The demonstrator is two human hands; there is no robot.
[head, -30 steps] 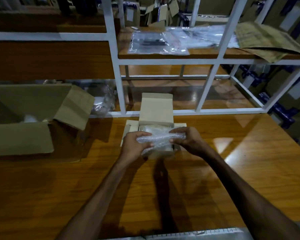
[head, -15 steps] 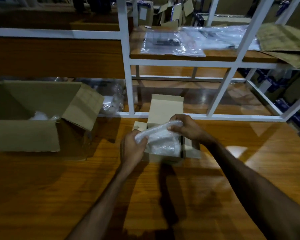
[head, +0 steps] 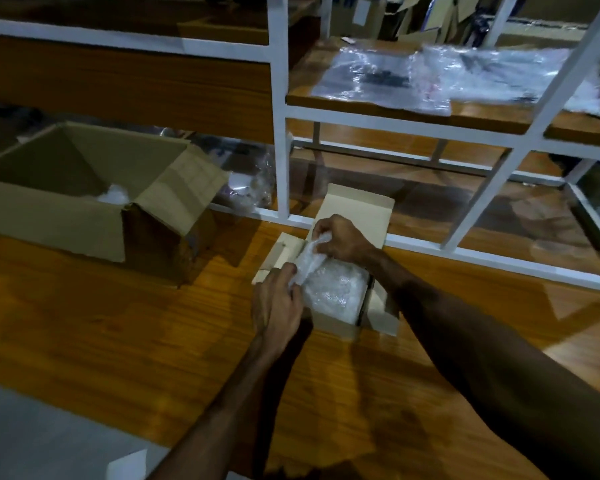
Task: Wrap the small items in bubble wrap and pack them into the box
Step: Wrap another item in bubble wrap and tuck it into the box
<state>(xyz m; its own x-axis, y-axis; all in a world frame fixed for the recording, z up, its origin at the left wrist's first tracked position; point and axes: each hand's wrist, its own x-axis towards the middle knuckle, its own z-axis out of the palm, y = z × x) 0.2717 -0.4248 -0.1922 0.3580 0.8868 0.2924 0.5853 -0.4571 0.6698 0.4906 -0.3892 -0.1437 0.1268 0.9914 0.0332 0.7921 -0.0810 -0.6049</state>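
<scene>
Head view: my left hand (head: 278, 301) and my right hand (head: 343, 239) meet over the small box (head: 336, 326), which stands open on the wooden tabletop (head: 118, 341). Between them runs a twisted strip of bubble wrap (head: 309, 259), pale, crinkled and half see-through. The fingers (head: 286, 271) of my left hand are curled and pinch its near end; the fingers of my right hand are curled round its far end, up against the box's raised lid flap (head: 361, 211). Just below and to the right of my left fingers, the rest of the wrap sits inside the box as a white, bumpy bundle (head: 336, 292) that fills most of the opening and catches small glints of light. What it covers I cannot tell. The box is plain light cardboard, with side flaps folded outward under both my wrists.

Well off to the left of my left hand stands a large brown carton (head: 66, 206), its flaps open, with something white and crumpled showing at the bottom. Beyond my right fingers rises a white metal shelf frame (head: 280, 109), and on its wooden shelf lie clear plastic bags (head: 430, 77).
</scene>
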